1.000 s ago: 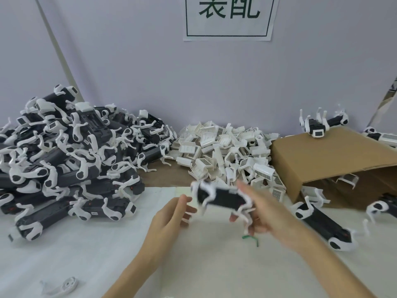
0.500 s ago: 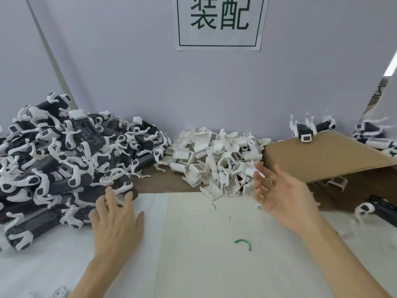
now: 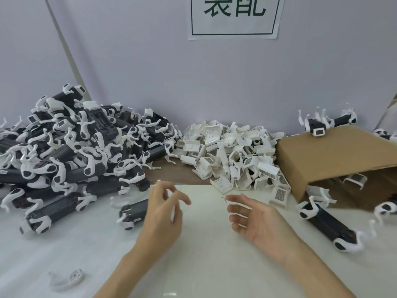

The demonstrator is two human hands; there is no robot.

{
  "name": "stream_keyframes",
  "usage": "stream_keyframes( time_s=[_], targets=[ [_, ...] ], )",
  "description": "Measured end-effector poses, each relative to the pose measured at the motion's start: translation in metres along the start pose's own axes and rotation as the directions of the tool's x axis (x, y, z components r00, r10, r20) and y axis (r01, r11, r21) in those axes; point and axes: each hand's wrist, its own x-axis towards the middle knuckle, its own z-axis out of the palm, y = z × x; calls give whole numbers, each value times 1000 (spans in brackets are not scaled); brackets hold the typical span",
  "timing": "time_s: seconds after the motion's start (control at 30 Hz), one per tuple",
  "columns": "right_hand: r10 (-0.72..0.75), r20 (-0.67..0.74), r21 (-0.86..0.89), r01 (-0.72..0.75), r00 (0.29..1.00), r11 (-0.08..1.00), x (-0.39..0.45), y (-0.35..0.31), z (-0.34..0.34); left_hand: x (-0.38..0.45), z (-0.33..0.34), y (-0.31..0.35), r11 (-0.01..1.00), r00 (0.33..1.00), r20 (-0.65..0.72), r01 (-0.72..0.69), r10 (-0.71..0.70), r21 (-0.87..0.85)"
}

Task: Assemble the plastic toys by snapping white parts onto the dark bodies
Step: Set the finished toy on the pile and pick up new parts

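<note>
A second ago the right hand (image 3: 261,220) gripped a dark toy body over the surface — now it holds nothing, palm turned up with relaxed fingers. The left hand (image 3: 162,216) has drawn back from the pile's edge toward the middle, fingers loosely curled, empty — a toy body (image 3: 134,211) lies just beside it.

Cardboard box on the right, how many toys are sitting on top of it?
1 for certain: a toy lies on the cardboard box at its back edge. Another shows at the far right, partly cut off.

matt brown cardboard box (image 3: 326,151), white plastic parts (image 3: 232,155)
</note>
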Motion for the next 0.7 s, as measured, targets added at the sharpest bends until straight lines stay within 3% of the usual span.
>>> stream_keyframes(
  time_s=[0.1,0.17,0.23,0.37,0.47,0.5,0.57,0.63,0.7],
  targets=[
    [-59,-12,-173,56,998,983,-1,12,12,-6,4,24,986,992,108,-46,64,-160],
    [-160,-11,-404,142,987,904,0,23,17,-9,5,37,962,982,145,-83,124,-260],
    [-223,72,-650,215,972,729,-2,32,24,-11,5,50,921,976,170,-60,135,-384],
    [-395,278,-826,428,876,367,-3,51,39,-13,2,65,844,974,217,58,69,-533],
    [-413,107,-790,329,904,517,0,57,39,-11,-6,64,835,971,212,24,112,-549],
    [-454,92,-801,337,886,495,-3,52,43,-10,-9,62,851,972,191,-19,140,-524],
    [-446,26,-720,326,895,613,-1,42,36,-5,-13,54,898,984,115,-73,135,-434],
    [-426,-13,-663,311,904,680,-3,29,28,0,-14,45,941,999,24,-30,41,-336],
    [-370,-53,-584,272,928,765,-5,21,19,1,-14,37,934,990,25,137,-137,-329]
  ],
)
